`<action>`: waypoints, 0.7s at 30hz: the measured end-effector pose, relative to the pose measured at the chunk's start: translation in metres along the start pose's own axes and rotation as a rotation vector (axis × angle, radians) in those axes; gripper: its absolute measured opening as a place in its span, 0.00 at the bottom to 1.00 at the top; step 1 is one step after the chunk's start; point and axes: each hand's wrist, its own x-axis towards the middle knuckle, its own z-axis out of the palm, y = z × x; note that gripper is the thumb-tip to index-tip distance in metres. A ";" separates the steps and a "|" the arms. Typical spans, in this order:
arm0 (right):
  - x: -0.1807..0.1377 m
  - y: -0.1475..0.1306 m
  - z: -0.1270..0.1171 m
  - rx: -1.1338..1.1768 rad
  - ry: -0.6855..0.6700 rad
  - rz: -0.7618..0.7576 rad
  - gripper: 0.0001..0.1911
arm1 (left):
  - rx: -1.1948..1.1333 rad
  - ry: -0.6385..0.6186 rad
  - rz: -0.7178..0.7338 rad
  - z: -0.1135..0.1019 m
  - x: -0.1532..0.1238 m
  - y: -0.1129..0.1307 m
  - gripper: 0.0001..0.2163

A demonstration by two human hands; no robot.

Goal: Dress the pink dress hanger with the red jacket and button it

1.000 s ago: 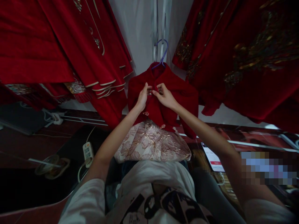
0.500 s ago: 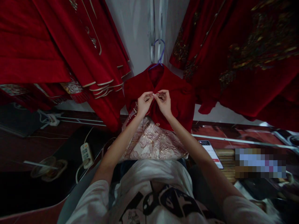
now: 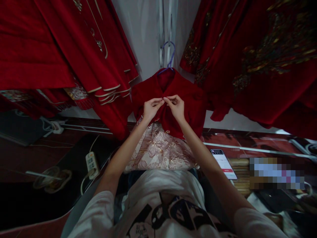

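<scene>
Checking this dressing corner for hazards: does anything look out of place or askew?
Mildly. A power strip lies loose on the dark floor with its cord trailing. A phone lies lit beside the right arm. The red jacket hangs straight on its hanger, both hands pinching its front.

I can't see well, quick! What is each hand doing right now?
Left hand: closed, pinching the front of the red jacket.
Right hand: closed, pinching the same jacket front, fingertips meeting the left hand's.
</scene>
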 end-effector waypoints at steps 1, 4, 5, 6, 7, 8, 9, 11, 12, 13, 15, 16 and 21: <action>0.001 0.000 -0.003 0.014 -0.034 0.020 0.18 | -0.003 0.002 -0.012 0.000 0.001 0.000 0.14; 0.003 -0.001 -0.009 0.032 -0.107 0.055 0.20 | -0.022 -0.002 -0.042 0.000 0.003 -0.002 0.15; 0.004 -0.001 -0.011 0.026 -0.119 0.060 0.21 | -0.023 -0.004 -0.046 -0.001 0.003 -0.002 0.15; 0.005 -0.001 -0.012 0.017 -0.126 0.066 0.21 | -0.018 -0.005 -0.044 -0.001 0.003 -0.002 0.15; 0.005 -0.001 -0.012 0.009 -0.129 0.075 0.22 | -0.009 -0.007 -0.038 -0.001 0.004 -0.001 0.14; 0.006 -0.002 -0.012 0.006 -0.130 0.087 0.22 | 0.006 -0.010 -0.028 -0.002 0.004 0.000 0.14; 0.007 -0.003 -0.012 0.007 -0.131 0.101 0.23 | 0.027 -0.014 -0.017 -0.003 0.004 0.001 0.14; 0.009 -0.006 -0.012 0.025 -0.135 0.139 0.23 | 0.077 -0.027 0.007 -0.004 0.006 0.004 0.13; 0.009 -0.007 -0.011 0.039 -0.141 0.161 0.24 | 0.103 -0.037 0.016 -0.005 0.007 0.005 0.13; 0.010 -0.009 -0.011 0.056 -0.147 0.182 0.24 | 0.126 -0.047 0.024 -0.007 0.008 0.006 0.12; 0.012 -0.012 -0.011 0.089 -0.154 0.222 0.24 | 0.168 -0.068 0.039 -0.009 0.011 0.007 0.11; 0.013 -0.013 -0.011 0.100 -0.151 0.237 0.24 | 0.189 -0.079 0.047 -0.010 0.012 0.008 0.11; 0.019 -0.012 -0.014 0.108 -0.165 0.278 0.24 | 0.312 -0.141 0.089 -0.016 0.021 0.014 0.10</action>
